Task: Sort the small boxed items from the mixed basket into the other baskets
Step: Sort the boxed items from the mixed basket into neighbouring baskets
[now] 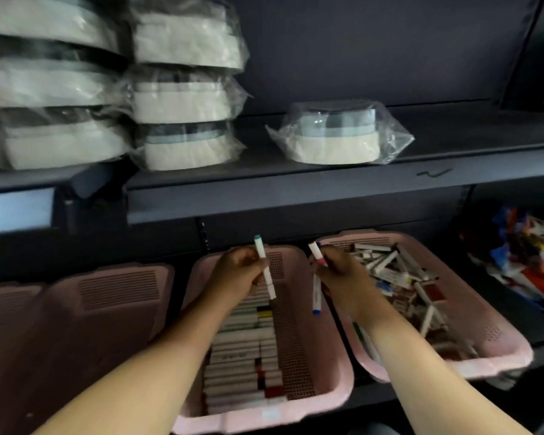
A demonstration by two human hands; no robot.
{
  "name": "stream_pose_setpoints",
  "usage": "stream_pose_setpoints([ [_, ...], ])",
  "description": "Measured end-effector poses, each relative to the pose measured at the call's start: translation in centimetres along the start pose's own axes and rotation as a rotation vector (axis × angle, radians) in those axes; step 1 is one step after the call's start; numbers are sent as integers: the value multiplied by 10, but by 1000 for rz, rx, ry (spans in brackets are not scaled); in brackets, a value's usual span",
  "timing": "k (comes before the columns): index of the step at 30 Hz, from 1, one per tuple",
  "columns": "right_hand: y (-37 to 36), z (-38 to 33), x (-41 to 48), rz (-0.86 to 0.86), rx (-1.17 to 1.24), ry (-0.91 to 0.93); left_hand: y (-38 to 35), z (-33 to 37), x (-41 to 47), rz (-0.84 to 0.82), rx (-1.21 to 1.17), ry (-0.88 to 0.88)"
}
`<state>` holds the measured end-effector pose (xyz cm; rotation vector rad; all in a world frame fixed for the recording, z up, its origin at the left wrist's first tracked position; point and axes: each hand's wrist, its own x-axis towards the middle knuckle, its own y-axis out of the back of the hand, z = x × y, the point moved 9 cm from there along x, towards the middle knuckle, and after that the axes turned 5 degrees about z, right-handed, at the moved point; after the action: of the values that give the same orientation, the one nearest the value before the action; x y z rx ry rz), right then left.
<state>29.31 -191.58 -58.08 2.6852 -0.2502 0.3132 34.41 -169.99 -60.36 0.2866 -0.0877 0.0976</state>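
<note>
Head: mixed basket [484,366] contents blurred, indistinct.

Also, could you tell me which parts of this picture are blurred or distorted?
Head view: the wrapped containers at upper left smear with motion blur; the shelf edge slants under wide-angle distortion; lighting is dim, yet the left hand and its white pen read fairly clearly.

Print on the boxes [239,356] in the middle basket [296,350] and on the jumble [399,277] in the right basket [496,346] too blurred to read. Left hand [236,274] and right hand [343,271] show backs only, fingers curled out of sight round the white marker [264,265] and, right side, one or two markers [316,293], can't tell. Wrapped containers [54,76] top left smeared, cut by edge; packets [528,255] far right blurred, cropped.
</note>
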Motion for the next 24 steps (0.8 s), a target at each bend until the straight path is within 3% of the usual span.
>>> stream_pose_setpoints([
  [4,-23,-4,2,-40,-60,36,42,-17,10,38,84,36],
  [9,-24,0,-2,-32,-28,4,43,-30,14,-70,174,76],
  [17,-25,-9,-7,-59,-41,61,25,-32,32,-159,777,-242],
  [20,-24,-6,-7,-45,-15,54,21,-38,39,-193,929,-252],
  [24,-24,0,-6,-23,19,18,17,-64,45,-282,1091,-136],
])
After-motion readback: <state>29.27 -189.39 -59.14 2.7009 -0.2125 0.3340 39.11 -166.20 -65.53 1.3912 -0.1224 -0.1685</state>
